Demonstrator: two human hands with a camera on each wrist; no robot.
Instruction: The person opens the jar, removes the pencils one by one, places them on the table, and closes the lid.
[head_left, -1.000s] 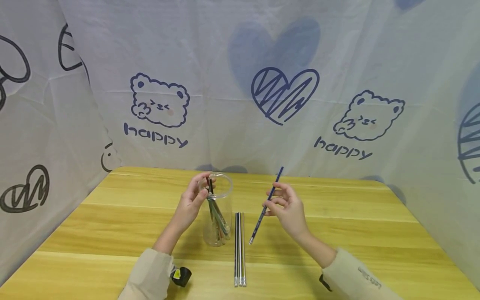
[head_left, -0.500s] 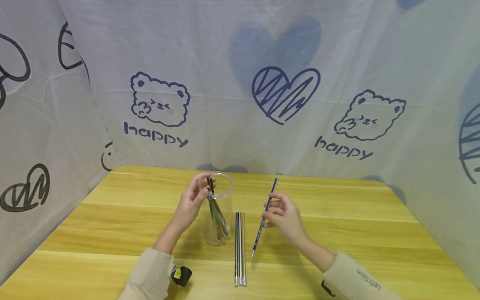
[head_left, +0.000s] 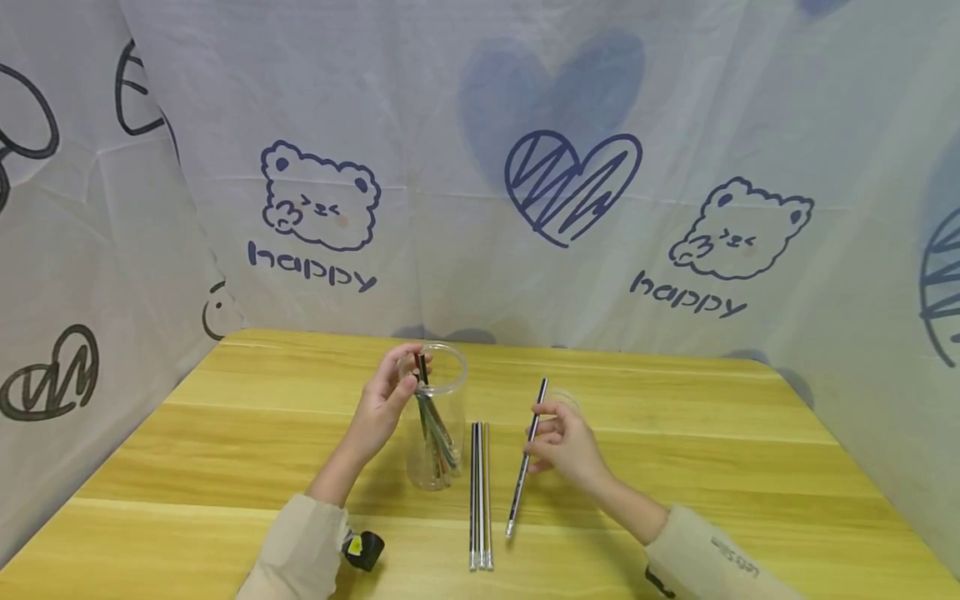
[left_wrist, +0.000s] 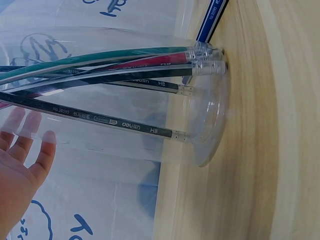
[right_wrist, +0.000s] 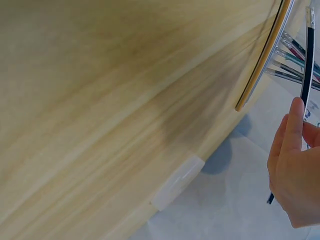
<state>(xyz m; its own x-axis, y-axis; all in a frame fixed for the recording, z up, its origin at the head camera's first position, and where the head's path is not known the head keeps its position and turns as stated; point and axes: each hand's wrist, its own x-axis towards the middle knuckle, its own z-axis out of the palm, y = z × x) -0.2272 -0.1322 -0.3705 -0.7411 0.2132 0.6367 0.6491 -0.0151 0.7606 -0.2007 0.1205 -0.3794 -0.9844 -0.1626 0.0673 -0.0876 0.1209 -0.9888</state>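
Note:
My left hand grips a clear plastic jar near its rim, thumb and fingers round the upper wall. The jar stands upright on the table. Several pencils, green, red and black, lean inside it with their silver ends down, as the left wrist view shows; a black pencil is closest to the fingers. My right hand pinches a dark pencil with a pale stripe about its middle, its silver end pointing down towards me. It is tilted, just right of a row of pencils lying side by side on the table.
A clear round piece lies on the table behind my right hand, partly hidden by it. The wooden table ends at a printed cloth at the back. A black wrist device sits at my left sleeve.
My right hand has come down and towards me with the pencil, whose silver end is now nearer the front ends of the row. The left hand and jar stay put.

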